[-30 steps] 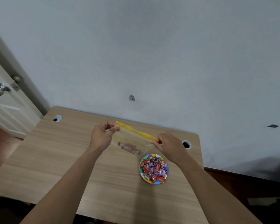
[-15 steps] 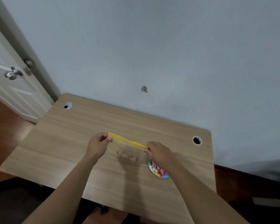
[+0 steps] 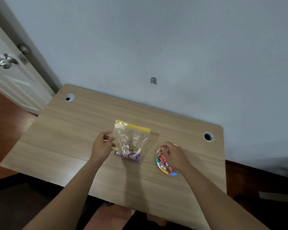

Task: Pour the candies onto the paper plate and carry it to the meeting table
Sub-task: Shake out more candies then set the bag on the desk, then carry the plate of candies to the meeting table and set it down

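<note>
A clear zip bag point(image 3: 131, 140) with a yellow seal lies on the wooden desk point(image 3: 65, 138), with a few purple candies left in its lower end. My left hand point(image 3: 102, 146) is at the bag's left edge, thumb and fingers pinched on the plastic. The colourful paper plate point(image 3: 163, 170), filled with red wrapped candies point(image 3: 164, 161), sits to the right of the bag. Hovering over the plate is my right hand point(image 3: 173, 155), fingers curled down at its far left rim and covering most of it. Whether it grips the plate is hidden.
The desk stands against a grey wall, with a cable hole at the back left point(image 3: 69, 97) and another at the back right point(image 3: 208, 136). A white door point(image 3: 7, 61) with a metal handle is at the left. Dark wooden floor surrounds the desk.
The bag was held up by both hands and now lies on the desk. My right hand has let go of it and moved right over the plate. The view has pulled back.
</note>
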`<move>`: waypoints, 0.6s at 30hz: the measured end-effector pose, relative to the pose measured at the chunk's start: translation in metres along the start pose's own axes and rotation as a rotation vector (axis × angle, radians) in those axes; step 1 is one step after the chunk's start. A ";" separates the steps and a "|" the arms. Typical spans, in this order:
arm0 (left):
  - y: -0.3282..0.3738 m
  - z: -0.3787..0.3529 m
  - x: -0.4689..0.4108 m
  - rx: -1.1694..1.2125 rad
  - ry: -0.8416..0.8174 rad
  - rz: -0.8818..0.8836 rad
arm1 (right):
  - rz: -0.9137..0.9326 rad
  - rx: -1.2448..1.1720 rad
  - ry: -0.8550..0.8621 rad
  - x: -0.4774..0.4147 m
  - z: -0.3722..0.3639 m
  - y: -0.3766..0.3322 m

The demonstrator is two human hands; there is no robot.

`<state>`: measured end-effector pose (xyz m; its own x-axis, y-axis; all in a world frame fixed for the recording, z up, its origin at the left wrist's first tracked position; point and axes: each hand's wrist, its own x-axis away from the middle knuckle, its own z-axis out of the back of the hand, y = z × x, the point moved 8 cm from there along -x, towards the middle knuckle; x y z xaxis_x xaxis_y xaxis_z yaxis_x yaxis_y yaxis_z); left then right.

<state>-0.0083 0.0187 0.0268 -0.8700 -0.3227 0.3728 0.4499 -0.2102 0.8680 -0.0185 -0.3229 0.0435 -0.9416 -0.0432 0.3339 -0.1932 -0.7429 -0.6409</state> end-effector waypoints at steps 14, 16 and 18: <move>-0.032 -0.162 0.026 -0.102 -0.396 0.244 | -0.535 -0.192 0.037 0.054 0.032 0.186; -0.040 -0.180 0.030 -0.110 -0.389 0.280 | -0.579 -0.269 0.011 0.058 0.024 0.199; -0.048 -0.196 0.034 -0.119 -0.368 0.292 | -0.612 -0.332 -0.022 0.060 0.015 0.207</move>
<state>-0.0201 -0.1626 -0.0663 -0.7074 -0.0403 0.7057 0.6875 -0.2709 0.6737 -0.1106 -0.4887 -0.0588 -0.6313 0.3024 0.7142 -0.7650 -0.3943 -0.5092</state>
